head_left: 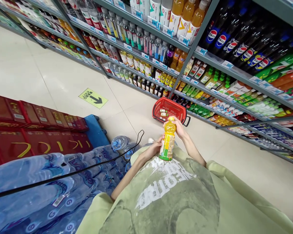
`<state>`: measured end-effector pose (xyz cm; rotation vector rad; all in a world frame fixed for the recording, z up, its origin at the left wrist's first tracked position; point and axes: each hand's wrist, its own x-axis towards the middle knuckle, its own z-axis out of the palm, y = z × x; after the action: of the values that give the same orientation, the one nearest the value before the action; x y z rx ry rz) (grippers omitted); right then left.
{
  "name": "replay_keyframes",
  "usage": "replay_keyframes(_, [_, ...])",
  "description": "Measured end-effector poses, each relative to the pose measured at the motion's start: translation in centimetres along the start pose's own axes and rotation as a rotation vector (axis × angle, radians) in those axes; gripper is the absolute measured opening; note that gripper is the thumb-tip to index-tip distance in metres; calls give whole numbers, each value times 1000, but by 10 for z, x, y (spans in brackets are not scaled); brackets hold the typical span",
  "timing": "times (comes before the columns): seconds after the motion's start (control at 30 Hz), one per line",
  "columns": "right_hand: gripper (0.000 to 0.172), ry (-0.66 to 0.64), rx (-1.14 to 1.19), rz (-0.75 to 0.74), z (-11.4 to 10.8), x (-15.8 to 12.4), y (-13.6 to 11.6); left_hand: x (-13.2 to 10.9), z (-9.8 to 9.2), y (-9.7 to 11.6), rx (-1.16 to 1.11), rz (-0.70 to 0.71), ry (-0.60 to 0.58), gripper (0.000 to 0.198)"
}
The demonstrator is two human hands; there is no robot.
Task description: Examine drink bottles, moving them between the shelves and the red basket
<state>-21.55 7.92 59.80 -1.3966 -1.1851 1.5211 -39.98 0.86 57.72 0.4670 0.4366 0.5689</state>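
A bottle of yellow-orange drink (168, 139) with a yellow cap and a printed label stands nearly upright in front of my chest. My left hand (156, 145) grips the side of its lower body. Around the neck and shoulder of the bottle, near the cap, my right hand (178, 126) is closed; the bottle hides some of its fingers. Beyond my hands a red shopping basket (183, 110) with a black handle sits on the floor by the shelves. Several small items (163, 112) with pale labels lie inside it.
Shelves (146, 58) of bottled drinks run across the far side, with large cola bottles (221, 40) at upper right. Stacked water packs (88, 175) and dark red boxes (39, 130) stand at left. A yellow-green exit sign (93, 98) marks the floor. A thin black cord (88, 169) crosses the left side.
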Motion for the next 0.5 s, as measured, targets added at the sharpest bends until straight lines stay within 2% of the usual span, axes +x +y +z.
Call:
replay_keyframes(0.07, [34, -5, 165, -1, 0, 0, 4, -1, -1, -1, -43, -50, -59, 79])
replay_keyframes(0.13, [37, 14, 220, 26, 1, 0, 9, -2, -3, -3, -53, -79, -67, 84])
replay_keyframes(0.23, [40, 57, 266, 83, 6, -2, 15, -3, -11, -11, 38, -46, 46, 87])
replay_keyframes(0.4, [48, 143, 385, 222, 17, -5, 27, 0, -22, -24, 533, 66, 244, 91])
replay_keyframes(0.5, [52, 182, 378, 235, 20, -7, 33, 2, -21, -22, 837, 74, 346, 95])
